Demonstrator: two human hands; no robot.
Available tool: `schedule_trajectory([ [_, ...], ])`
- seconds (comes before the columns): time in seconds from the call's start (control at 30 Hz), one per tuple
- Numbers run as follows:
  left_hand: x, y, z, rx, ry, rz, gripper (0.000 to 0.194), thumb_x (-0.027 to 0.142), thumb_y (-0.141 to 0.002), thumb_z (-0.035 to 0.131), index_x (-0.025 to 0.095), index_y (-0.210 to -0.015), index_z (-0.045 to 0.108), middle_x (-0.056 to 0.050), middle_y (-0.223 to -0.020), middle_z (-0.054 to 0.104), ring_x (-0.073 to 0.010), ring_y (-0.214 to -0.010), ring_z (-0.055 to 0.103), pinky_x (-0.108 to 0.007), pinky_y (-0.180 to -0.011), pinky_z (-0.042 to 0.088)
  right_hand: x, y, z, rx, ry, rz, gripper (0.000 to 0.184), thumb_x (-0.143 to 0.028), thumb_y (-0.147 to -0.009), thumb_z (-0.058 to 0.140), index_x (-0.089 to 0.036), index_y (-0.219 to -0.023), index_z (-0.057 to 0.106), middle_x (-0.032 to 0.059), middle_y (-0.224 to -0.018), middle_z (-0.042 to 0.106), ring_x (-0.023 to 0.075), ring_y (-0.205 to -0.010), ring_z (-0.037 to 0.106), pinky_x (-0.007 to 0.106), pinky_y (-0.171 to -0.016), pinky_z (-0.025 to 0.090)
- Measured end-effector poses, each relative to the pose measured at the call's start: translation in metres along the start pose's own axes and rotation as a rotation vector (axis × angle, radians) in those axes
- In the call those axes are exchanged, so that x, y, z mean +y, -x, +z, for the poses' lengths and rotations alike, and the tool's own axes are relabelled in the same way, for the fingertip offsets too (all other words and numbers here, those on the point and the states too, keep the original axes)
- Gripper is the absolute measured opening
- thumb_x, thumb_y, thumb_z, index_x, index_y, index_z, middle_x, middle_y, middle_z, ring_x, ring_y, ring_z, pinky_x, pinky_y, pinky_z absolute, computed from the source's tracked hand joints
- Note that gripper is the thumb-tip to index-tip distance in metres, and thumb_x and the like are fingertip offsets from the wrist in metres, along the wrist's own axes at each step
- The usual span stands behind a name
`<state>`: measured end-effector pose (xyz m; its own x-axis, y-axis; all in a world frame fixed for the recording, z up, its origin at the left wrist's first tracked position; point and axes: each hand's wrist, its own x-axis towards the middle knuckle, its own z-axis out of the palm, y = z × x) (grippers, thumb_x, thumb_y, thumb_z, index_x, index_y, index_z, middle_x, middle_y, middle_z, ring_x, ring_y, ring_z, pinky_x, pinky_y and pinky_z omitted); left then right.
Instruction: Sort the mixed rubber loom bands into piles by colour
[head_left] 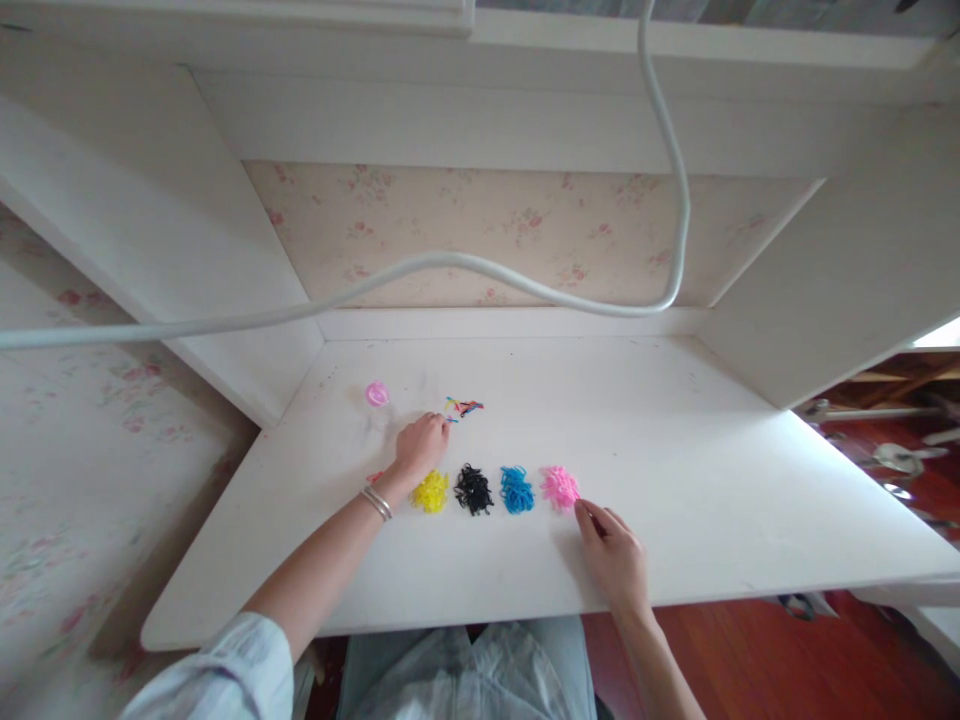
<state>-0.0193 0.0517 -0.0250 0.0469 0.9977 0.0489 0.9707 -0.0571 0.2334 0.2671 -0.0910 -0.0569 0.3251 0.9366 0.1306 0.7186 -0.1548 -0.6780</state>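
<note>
My left hand (422,442) reaches across the table with its fingers pinched together, beside a small pile of mixed-colour bands (469,407). A small blue band (451,420) shows right at its fingertips; whether it is gripped I cannot tell. Below stand heaps of small elastic-looking loops: yellow bands (430,492), black bands (474,490), blue bands (517,490) and pink bands (560,488). Red bands (374,477) are mostly hidden behind my left wrist. At the pink heap's lower right edge, my right hand (613,552) has its fingertips closed; anything between them is too small to make out.
A pink ring-like bundle (377,394) lies at the table's back left. The white table (675,480) is bounded by side panels and a back wall with floral paper. A thick white cable (450,260) hangs across the view above the table.
</note>
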Motion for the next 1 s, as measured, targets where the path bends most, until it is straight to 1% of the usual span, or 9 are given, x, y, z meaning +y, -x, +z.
schedule_trajectory([
  [0.07,0.000,-0.001,-0.001,-0.006,-0.012,0.015,0.029,0.033,-0.092,0.037,0.022,-0.095,0.064,-0.005,-0.102,0.065,-0.0170,-0.092,0.061,-0.026,-0.076,0.044,0.000,0.001,0.000,-0.003,0.009,-0.022,0.039,-0.050,-0.087,0.043,-0.024,-0.088,0.071,0.0023,-0.078,0.067,0.0138,-0.066,0.058,0.022,-0.062,0.040],
  [0.2,-0.001,0.001,-0.006,-0.019,-0.045,0.027,0.030,0.031,-0.093,0.034,0.021,-0.097,0.062,-0.006,-0.102,0.063,-0.0172,-0.090,0.062,-0.028,-0.075,0.045,0.000,0.002,0.001,0.014,0.017,-0.048,0.041,-0.051,-0.087,0.041,-0.023,-0.088,0.072,0.0027,-0.074,0.066,0.0132,-0.062,0.058,0.021,-0.060,0.039],
  [0.37,-0.004,0.009,-0.019,-0.034,-0.083,0.061,0.031,0.028,-0.094,0.030,0.019,-0.103,0.058,-0.009,-0.104,0.059,-0.0179,-0.086,0.062,-0.029,-0.073,0.044,-0.001,0.003,0.001,0.003,0.025,-0.049,0.041,-0.051,-0.087,0.041,-0.023,-0.087,0.071,0.0015,-0.069,0.063,0.0122,-0.059,0.056,0.021,-0.058,0.037],
  [0.47,-0.007,0.016,-0.029,-0.038,-0.086,0.060,0.032,0.028,-0.094,0.028,0.019,-0.103,0.057,-0.010,-0.104,0.059,-0.0177,-0.085,0.061,-0.029,-0.073,0.043,-0.002,0.004,0.001,-0.002,0.030,-0.053,0.040,-0.051,-0.088,0.041,-0.023,-0.087,0.071,0.0007,-0.068,0.062,0.0115,-0.059,0.055,0.021,-0.058,0.036],
  [0.63,-0.012,0.037,-0.042,-0.070,-0.050,0.031,0.026,0.031,-0.090,0.037,0.022,-0.091,0.061,-0.004,-0.098,0.064,-0.0158,-0.084,0.061,-0.026,-0.071,0.041,-0.004,0.005,0.000,-0.006,0.046,-0.054,0.038,-0.050,-0.088,0.042,-0.024,-0.088,0.070,-0.0001,-0.069,0.062,0.0109,-0.060,0.056,0.020,-0.059,0.036],
  [0.73,-0.016,0.055,-0.045,-0.112,-0.020,0.016,0.022,0.031,-0.087,0.042,0.026,-0.085,0.064,0.000,-0.093,0.067,-0.0138,-0.079,0.062,-0.024,-0.066,0.039,-0.002,0.005,0.000,-0.005,0.041,-0.055,0.038,-0.050,-0.087,0.043,-0.024,-0.088,0.071,-0.0003,-0.069,0.062,0.0108,-0.060,0.056,0.020,-0.059,0.037],
  [0.83,-0.019,0.071,-0.046,-0.154,0.011,-0.021,0.021,0.031,-0.084,0.044,0.028,-0.083,0.065,0.002,-0.090,0.069,-0.0146,-0.077,0.062,-0.024,-0.063,0.037,0.000,0.005,0.000,-0.003,0.033,-0.056,0.037,-0.050,-0.087,0.044,-0.024,-0.088,0.071,-0.0004,-0.069,0.062,0.0107,-0.060,0.056,0.020,-0.060,0.037],
  [0.93,-0.021,0.078,-0.047,-0.172,0.029,-0.039,0.022,0.032,-0.083,0.044,0.030,-0.083,0.066,0.002,-0.090,0.070,-0.0159,-0.077,0.062,-0.025,-0.062,0.036,-0.001,0.004,0.001,-0.010,0.042,-0.058,0.038,-0.051,-0.087,0.044,-0.023,-0.088,0.071,0.0004,-0.070,0.063,0.0110,-0.060,0.056,0.020,-0.060,0.037],
  [1.0,-0.023,0.079,-0.048,-0.179,0.025,-0.031,0.024,0.033,-0.084,0.044,0.029,-0.079,0.067,0.001,-0.088,0.070,-0.0164,-0.076,0.063,-0.025,-0.061,0.035,-0.002,0.004,0.001,-0.011,0.051,-0.051,0.039,-0.051,-0.087,0.044,-0.023,-0.088,0.071,0.0008,-0.070,0.063,0.0115,-0.060,0.056,0.021,-0.059,0.037],
])
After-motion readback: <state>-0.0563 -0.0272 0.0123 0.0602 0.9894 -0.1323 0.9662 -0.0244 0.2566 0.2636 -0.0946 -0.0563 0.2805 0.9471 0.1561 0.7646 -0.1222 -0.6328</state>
